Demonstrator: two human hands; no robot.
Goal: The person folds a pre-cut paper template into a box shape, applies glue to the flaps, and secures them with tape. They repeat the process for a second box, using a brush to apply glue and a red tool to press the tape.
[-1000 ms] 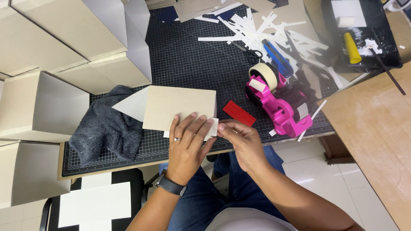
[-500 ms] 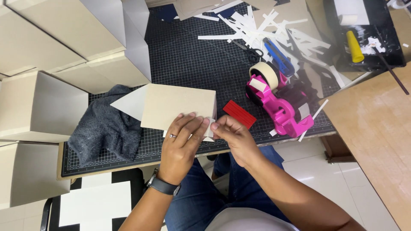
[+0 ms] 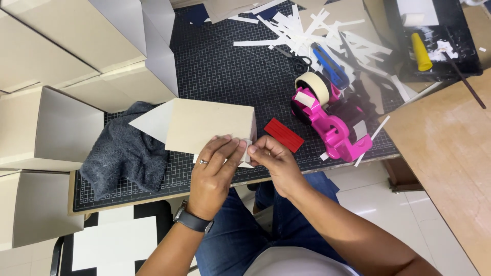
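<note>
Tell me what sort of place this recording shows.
Probably a craft or box-making workbench: a gridded cutting mat, a pink tape dispenser, paper offcuts and stacked beige boxes. The left hand and right hand hold a beige cardboard box.

Bright, even indoor light from overhead, soft short shadows under the pink tape dispenser (image 3: 335, 122) and beside the folded cardboard box (image 3: 209, 125). Faint glare on the white floor tiles (image 3: 368, 204). Pretty sharp across the cutting mat (image 3: 230, 66), slight wide-angle stretch toward the corners. No real motion blur.

One tape dispenser (image 3: 335, 120), one red block (image 3: 284, 135), one grey cloth (image 3: 125, 153).
</note>
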